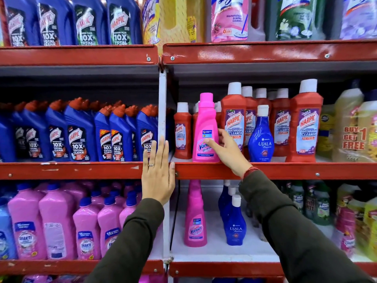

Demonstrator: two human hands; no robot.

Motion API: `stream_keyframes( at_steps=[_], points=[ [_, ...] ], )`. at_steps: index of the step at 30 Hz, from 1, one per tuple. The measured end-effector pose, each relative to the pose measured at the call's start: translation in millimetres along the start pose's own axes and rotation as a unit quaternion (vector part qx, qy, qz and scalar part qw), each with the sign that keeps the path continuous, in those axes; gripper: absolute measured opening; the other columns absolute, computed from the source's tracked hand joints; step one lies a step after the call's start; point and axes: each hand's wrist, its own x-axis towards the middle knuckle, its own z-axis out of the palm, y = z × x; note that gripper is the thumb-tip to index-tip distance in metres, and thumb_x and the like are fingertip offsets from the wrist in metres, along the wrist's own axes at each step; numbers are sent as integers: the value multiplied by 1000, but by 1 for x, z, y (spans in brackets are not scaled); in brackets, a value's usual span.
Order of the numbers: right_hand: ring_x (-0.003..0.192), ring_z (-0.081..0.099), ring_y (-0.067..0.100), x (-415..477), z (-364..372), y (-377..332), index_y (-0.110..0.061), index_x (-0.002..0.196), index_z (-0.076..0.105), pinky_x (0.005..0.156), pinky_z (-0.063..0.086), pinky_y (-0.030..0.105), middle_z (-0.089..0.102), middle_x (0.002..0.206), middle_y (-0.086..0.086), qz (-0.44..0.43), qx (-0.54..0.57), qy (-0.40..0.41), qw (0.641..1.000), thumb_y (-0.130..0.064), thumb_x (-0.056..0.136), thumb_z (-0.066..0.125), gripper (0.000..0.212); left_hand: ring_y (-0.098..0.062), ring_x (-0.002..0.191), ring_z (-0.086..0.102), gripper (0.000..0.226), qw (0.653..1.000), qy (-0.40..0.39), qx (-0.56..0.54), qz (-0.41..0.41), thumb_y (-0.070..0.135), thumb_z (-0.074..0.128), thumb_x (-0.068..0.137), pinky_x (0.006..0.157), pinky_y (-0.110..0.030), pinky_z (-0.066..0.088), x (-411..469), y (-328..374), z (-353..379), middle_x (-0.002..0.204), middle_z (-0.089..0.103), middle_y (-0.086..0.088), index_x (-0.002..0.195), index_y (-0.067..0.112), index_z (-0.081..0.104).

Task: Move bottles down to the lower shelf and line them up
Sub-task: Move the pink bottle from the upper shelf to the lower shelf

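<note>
A pink Vanish bottle (205,127) stands upright at the front of the middle shelf (285,170). My right hand (226,150) touches its right side, thumb on the label and fingers behind, not closed around it. A blue Ujala bottle (261,137) stands further right on the same shelf. On the lower shelf (214,252) stand another pink Vanish bottle (195,217) and a few blue Ujala bottles (234,223) in a row going back. My left hand (158,170) rests flat, fingers together, on the white upright post (162,103), holding nothing.
Red Harpic bathroom cleaner bottles (304,123) crowd around and behind the pink bottle. Blue Harpic bottles (79,131) fill the middle shelf's left bay, pink Shakti bottles (57,225) the bay below. Yellow bottles (353,127) stand at far right. White shelf floor shows beside the lower bottles.
</note>
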Motion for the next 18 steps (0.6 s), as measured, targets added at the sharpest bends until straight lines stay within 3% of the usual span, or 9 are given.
stream_keyframes(
  at_steps=[6, 18],
  points=[
    [119, 64, 20, -2, 1, -4, -13, 142, 45, 100, 56, 42, 63, 134, 9, -19, 39, 10, 999, -26, 92, 69, 57, -24, 158, 6, 61, 1000, -3, 26, 6, 32, 18, 105, 125, -51, 18, 0, -4, 6, 170, 11, -8, 161, 9, 15],
    [112, 67, 15, -10, -10, -38, -14, 140, 48, 81, 61, 25, 64, 129, 5, -59, 88, 13, 994, -25, 93, 66, 51, -25, 157, 9, 60, 999, -2, 38, 9, 33, 18, 106, 126, -49, 16, -1, -5, 8, 170, 13, -9, 160, 8, 17]
  ],
)
